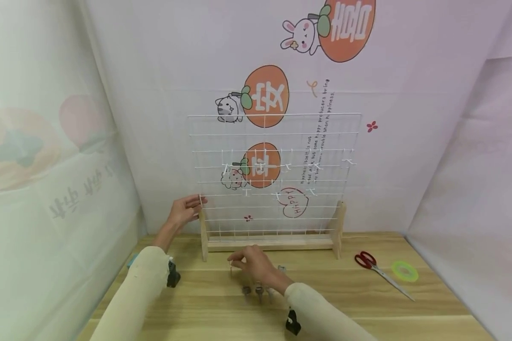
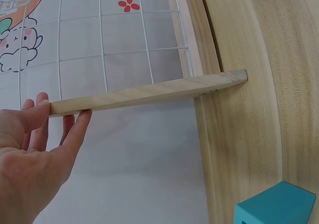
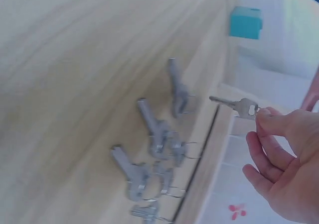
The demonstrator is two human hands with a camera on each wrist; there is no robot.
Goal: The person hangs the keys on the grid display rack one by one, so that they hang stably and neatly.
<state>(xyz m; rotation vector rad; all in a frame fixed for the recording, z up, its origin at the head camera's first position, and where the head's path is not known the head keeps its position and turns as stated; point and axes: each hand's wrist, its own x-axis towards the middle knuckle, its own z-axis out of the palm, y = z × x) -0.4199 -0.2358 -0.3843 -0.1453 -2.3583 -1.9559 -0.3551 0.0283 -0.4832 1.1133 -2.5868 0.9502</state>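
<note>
A white wire grid stands in a wooden frame at the back of the table, with several small white hooks on it. My left hand grips the top of the frame's left wooden post, thumb on one face and fingers on the other. Between thumb and fingertips, my right hand pinches a silver key by its head end, held above the table in front of the frame. Several more keys, some with thin rings, lie on the table beneath and beside that hand.
Red-handled scissors lie on the right of the table, beside a yellow-green ring. A teal box sits at the left edge. Printed white sheets hang behind and at both sides.
</note>
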